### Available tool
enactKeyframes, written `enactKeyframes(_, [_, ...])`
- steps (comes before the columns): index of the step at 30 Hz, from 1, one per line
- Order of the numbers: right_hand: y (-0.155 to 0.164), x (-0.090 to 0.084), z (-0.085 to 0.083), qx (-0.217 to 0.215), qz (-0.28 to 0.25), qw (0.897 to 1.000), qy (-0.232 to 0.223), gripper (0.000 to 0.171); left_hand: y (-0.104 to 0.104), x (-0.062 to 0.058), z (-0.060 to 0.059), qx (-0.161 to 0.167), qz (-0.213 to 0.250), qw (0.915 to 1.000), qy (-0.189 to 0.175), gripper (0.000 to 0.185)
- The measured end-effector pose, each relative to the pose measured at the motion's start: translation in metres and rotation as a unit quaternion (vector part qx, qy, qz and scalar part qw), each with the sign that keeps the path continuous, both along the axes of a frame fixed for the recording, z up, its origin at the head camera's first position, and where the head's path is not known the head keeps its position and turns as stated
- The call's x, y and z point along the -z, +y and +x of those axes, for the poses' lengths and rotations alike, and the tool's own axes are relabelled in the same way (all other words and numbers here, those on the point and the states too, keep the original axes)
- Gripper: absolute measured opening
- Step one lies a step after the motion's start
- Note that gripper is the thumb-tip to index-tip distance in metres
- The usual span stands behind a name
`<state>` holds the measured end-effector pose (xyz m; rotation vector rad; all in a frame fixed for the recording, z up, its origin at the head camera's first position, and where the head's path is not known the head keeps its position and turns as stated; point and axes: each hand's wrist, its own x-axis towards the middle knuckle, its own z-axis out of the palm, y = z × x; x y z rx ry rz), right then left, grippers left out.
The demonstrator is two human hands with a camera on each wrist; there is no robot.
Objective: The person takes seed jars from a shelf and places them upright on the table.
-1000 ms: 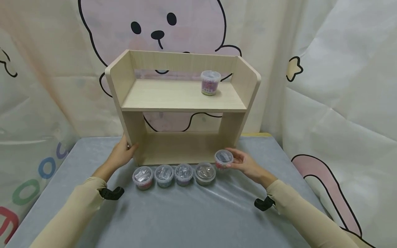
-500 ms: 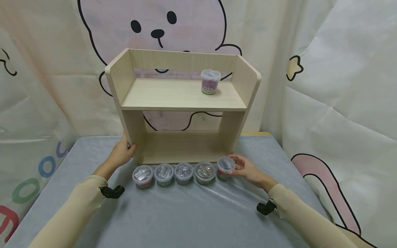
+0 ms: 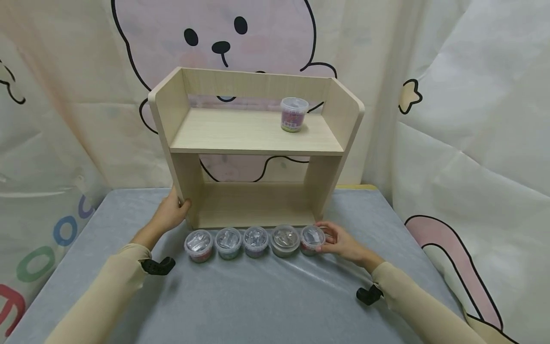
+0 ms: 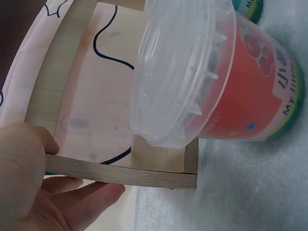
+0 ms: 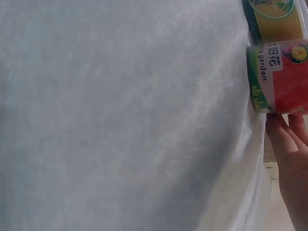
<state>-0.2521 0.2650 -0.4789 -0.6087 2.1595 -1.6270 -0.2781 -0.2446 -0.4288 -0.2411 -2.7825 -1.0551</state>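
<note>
My left hand grips the lower left side panel of a small two-tier wooden shelf; in the left wrist view the thumb lies on one face of the panel and the fingers on the other. At the right end of a row of lidded plastic tubs, my right hand holds a red-labelled tub between thumb and fingers. That tub stands on the cloth beside a yellow-labelled tub in the right wrist view. A red tub with a tomato picture looms large in the left wrist view.
Several tubs line the shelf's front edge, from the leftmost tub to a grey-lidded tub. One purple-labelled tub stands on the upper tier, towards the right. A grey-blue cloth covers the table, and printed curtains hang around it.
My right hand has lowered the red-labelled tub from in front of the shelf's right corner to the row's right end. My left hand has kept its hold on the shelf.
</note>
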Motion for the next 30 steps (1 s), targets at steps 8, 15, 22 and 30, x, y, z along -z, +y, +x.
enactKeyframes(8, [0.005, -0.002, 0.006, -0.002, 0.029, 0.999, 0.021, 0.074, 0.003, 0.003, 0.001, 0.008, 0.004, 1.0, 0.003, 0.056])
enactKeyframes(15, [0.008, -0.027, 0.007, 0.02, 0.073, 0.996, 0.042, 0.061, 0.003, 0.005, 0.005, 0.009, 0.005, 0.9999, 0.001, 0.058])
enactKeyframes(22, [0.003, -0.075, 0.004, 0.005, 0.065, 0.995, 0.079, 0.056, 0.003, 0.005, 0.005, -0.001, 0.002, 1.0, 0.006, 0.05])
enactKeyframes(30, [-0.021, -0.132, 0.001, -0.014, 0.06, 0.991, 0.116, 0.049, 0.0, 0.004, 0.003, -0.001, 0.004, 0.9999, 0.01, 0.049])
